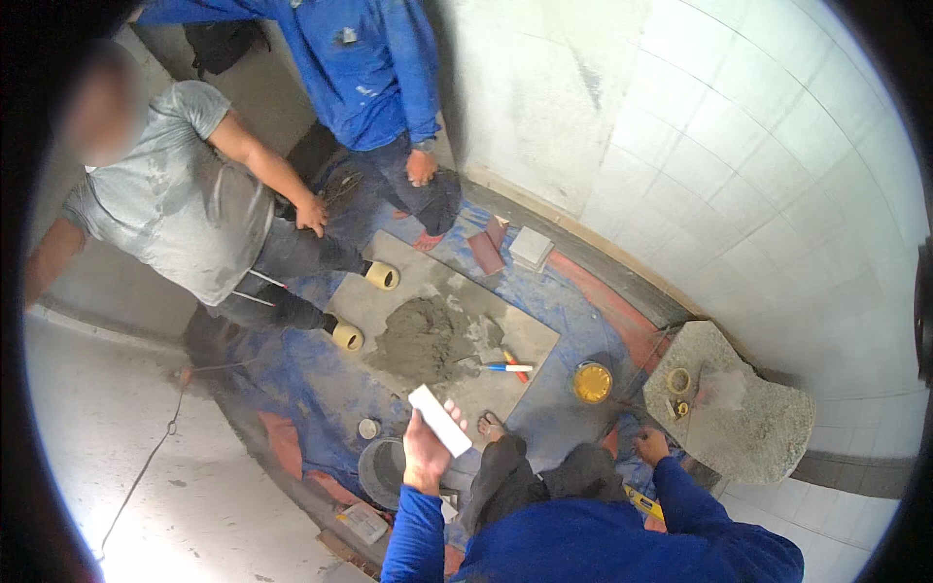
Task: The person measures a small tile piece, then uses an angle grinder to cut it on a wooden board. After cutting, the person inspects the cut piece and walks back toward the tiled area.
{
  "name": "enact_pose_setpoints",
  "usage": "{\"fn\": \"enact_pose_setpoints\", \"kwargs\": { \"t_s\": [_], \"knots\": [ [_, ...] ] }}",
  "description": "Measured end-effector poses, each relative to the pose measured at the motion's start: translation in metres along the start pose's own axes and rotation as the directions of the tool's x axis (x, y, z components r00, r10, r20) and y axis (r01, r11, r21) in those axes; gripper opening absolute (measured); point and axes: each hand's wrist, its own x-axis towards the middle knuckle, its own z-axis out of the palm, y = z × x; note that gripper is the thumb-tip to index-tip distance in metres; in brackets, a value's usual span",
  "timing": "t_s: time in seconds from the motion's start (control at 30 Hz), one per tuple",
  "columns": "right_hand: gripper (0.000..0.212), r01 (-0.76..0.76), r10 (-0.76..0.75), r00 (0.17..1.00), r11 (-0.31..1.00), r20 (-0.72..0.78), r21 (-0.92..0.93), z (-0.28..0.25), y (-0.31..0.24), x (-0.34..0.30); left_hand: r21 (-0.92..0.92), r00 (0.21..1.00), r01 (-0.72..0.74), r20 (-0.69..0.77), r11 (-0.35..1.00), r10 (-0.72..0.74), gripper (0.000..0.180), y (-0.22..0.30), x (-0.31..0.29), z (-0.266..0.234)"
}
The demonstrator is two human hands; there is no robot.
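— How were we holding it?
— Our left hand point(425, 453) was wrapped round a white tile piece point(442, 422), thumb at one long side, fingertips showing past the other. The piece lay aslant over the palm.

— How did we judge its handling?
— Stiff and fairly light, we thought, since one hand bore it; probably brittle at the corners, and slippery if wet or dusty. The long edges near the middle seemed the surest hold, the corners the poorest.

— What escaped us there?
— The underside, because our palm covered it. The upper face was so pale that we could read no texture.

— And our right hand point(651, 447)?
— Well apart, to the right of that grip and low over the floor. We could not tell how far its fingers were open, or whether they held anything.

— Farther out?
— Left of the grip, the grey bucket point(377, 473) had contents too murky to name. Ahead, a mortar heap point(418, 335) sat on a board point(530, 335). Ahead and right, a blue-and-white handle point(507, 367) lay against a red-and-yellow one point(523, 373); one tool or two, we could not say. Well beyond stood a co-worker in grey point(190, 204) and a co-worker in blue point(364, 78), the latter cut off by the upper edge.
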Motion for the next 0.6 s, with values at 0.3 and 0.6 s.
{"fn": "enact_pose_setpoints", "kwargs": {
  "t_s": [0.3,0.6],
  "knots": [
    [0.038,0.222,-0.193,0.973,0.929,-0.126,0.296,-0.054,-0.230,0.076,0.164,0.957,-0.057,0.290,0.985,0.007,0.071,0.140,0.061,0.140],
    [0.031,0.477,-0.323,0.827,0.837,-0.460,0.268,-0.187,-0.437,0.239,0.196,0.996,-0.094,0.030,0.976,0.089,0.063,0.170,0.174,0.196]
  ]
}}
